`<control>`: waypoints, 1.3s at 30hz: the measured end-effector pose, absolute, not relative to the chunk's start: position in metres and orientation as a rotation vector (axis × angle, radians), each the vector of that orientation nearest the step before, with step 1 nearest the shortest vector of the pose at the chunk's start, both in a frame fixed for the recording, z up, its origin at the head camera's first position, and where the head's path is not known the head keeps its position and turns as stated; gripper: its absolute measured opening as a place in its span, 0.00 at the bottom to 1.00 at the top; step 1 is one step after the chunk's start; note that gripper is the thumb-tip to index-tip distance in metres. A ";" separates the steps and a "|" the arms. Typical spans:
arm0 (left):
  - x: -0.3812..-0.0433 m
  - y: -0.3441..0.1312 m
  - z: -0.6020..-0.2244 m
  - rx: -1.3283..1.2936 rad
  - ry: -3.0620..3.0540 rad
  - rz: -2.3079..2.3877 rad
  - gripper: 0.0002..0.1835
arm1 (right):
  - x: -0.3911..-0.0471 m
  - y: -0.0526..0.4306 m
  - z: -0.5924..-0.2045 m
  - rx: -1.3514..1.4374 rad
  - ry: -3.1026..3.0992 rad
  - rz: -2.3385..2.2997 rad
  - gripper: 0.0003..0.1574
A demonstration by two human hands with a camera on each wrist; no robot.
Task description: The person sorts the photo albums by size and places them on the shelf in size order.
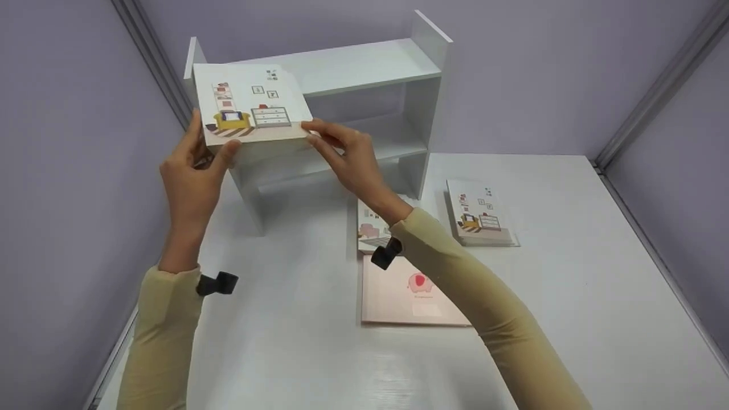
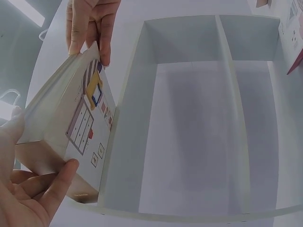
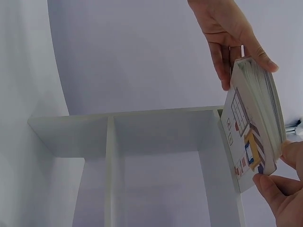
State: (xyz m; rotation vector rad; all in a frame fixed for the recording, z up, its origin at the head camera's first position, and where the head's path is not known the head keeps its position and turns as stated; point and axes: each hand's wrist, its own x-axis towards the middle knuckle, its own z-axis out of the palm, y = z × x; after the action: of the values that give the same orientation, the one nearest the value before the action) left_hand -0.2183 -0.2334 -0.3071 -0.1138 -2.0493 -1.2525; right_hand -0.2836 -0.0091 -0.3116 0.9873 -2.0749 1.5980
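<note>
The person seems to be positioning a thick book (image 1: 267,119) at the shelf's (image 1: 364,62) upper left corner; left hand (image 1: 193,171) and right hand (image 1: 356,162) grip its lower corners. Lowering it would likely call for even support. Whether it touches the shelf is unclear; the right sleeve (image 1: 472,273) partly covers the pink book (image 1: 390,296).

This is a small booth-like enclosure; whether it sits in a lab or an office cannot be told. Plain lilac-grey walls (image 1: 541,74) stand behind and on both sides of the white shelf unit (image 1: 364,62), with grey metal-looking strips (image 1: 663,88) where they meet. Beneath the shelf unit spreads a white table (image 1: 569,285). The left wrist view shows a bright tube light (image 2: 27,12) left of the shelf unit.
</note>
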 end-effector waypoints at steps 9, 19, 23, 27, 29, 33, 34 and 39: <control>-0.223 -0.235 -0.303 -0.089 -2.051 -1.237 0.36 | -0.287 -0.010 -0.308 1.002 -2.063 1.606 0.18; -0.225 -0.234 -0.302 -0.083 -2.053 -1.215 0.37 | -0.272 -0.010 -0.292 0.940 -2.117 1.589 0.17; -0.225 -0.233 -0.301 -0.085 -2.055 -1.220 0.38 | -0.261 -0.010 -0.282 0.921 -2.141 1.585 0.17; -0.227 -0.234 -0.299 -0.077 -2.056 -1.223 0.37 | -0.277 -0.012 -0.293 0.911 -2.128 1.578 0.17; -0.228 -0.234 -0.298 -0.066 -2.059 -1.226 0.37 | -0.286 -0.013 -0.298 0.910 -2.113 1.583 0.17; -0.230 -0.235 -0.297 -0.040 -2.064 -1.230 0.37 | -0.294 -0.014 -0.302 0.920 -2.083 1.572 0.17; -0.231 -0.235 -0.297 -0.035 -2.063 -1.229 0.37 | -0.294 -0.014 -0.302 0.919 -2.080 1.571 0.17; -0.232 -0.235 -0.296 -0.027 -2.060 -1.208 0.37 | -0.294 -0.014 -0.301 0.907 -2.099 1.568 0.17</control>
State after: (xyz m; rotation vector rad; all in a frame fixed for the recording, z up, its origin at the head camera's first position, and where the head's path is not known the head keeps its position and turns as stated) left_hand -0.2321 -0.2351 -0.2962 -0.0271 -2.0595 -1.2083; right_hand -0.2945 -0.0138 -0.3009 0.9074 -2.0994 1.5676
